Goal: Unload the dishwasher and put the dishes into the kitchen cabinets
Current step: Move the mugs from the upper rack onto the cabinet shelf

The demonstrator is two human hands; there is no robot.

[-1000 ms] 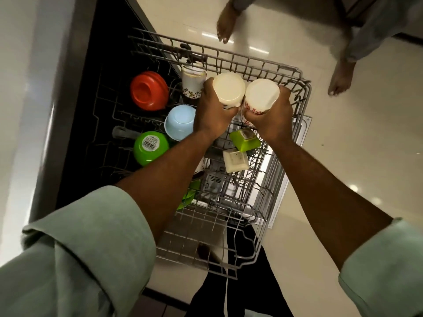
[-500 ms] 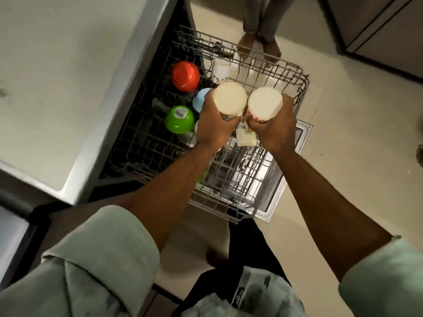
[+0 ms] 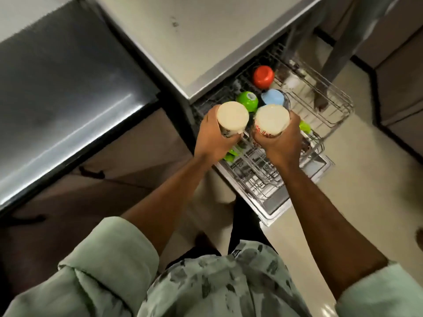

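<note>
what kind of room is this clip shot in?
Most likely a home kitchen: a dishwasher rack with a red bowl, green bowl and blue bowl is pulled out from under a countertop, cabinet fronts alongside. The left hand holds a dark-patterned cup, the right hand a red-patterned cup.

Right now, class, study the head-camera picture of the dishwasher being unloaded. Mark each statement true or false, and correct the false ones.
1. The left hand grips a dark-patterned cup and the right hand grips a red-patterned cup. True.
2. The red bowl is in the left hand. False: it sits in the dishwasher rack.
3. The green bowl carries a white sticker. True.
4. The blue bowl is stacked inside the green bowl. False: it sits beside it in the rack.
</note>
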